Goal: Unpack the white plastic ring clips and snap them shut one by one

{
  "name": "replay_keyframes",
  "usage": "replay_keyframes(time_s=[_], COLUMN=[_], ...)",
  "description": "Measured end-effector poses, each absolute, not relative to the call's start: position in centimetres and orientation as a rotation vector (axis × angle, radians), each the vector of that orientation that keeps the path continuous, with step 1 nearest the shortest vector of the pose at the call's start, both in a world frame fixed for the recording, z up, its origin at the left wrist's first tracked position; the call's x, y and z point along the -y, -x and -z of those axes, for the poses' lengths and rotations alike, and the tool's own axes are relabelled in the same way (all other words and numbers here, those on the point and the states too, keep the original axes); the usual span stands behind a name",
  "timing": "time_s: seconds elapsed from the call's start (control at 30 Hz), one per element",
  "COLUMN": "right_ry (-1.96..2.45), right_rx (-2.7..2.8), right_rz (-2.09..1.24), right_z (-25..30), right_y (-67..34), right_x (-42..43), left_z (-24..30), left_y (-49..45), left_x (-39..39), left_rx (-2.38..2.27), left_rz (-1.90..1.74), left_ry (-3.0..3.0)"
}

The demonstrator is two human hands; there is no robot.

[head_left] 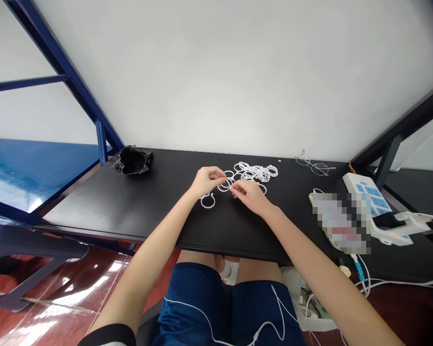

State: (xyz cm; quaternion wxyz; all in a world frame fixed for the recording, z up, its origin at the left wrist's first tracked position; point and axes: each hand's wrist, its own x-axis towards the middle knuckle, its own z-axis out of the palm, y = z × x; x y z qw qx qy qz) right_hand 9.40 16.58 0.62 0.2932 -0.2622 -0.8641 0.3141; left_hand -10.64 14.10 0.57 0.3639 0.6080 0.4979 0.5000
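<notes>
My left hand [208, 179] and my right hand [250, 194] come close together over the black table, fingertips pinched on either side of a thin white ring [224, 189]. Which hand bears the ring's weight I cannot tell. Just behind them lies a loose pile of several similar white rings [256, 173], some overlapping. Another white ring [208, 206] rests on the table below my left hand, with part of one more beside it hidden by that hand.
A crumpled black bag [133, 162] stands open at the back left of the table [147, 202]. Eyeglasses [319, 168] lie at the back right. Farther right are a blurred-out phone [341, 223], a white power strip [373, 197] and trailing white cables. A grey stool [29, 259] stands at left.
</notes>
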Motion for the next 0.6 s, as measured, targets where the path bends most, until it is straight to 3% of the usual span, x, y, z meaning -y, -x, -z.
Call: replay_keyframes(time_s=[0.37, 0.6], right_ry=[0.739, 0.908], right_rx=[2.232, 2.134], right_rz=[-0.898, -0.734], right_z=[-0.5, -0.4], right_y=[-9.2, -10.5], right_x=[-16.5, -18.0], left_z=[-0.4, -1.4], left_y=[10.5, 12.6], left_x=[-14.3, -14.1], left_rx=[-1.246, -1.651], left_rz=[-1.314, -1.324], left_ry=[-1.527, -1.779])
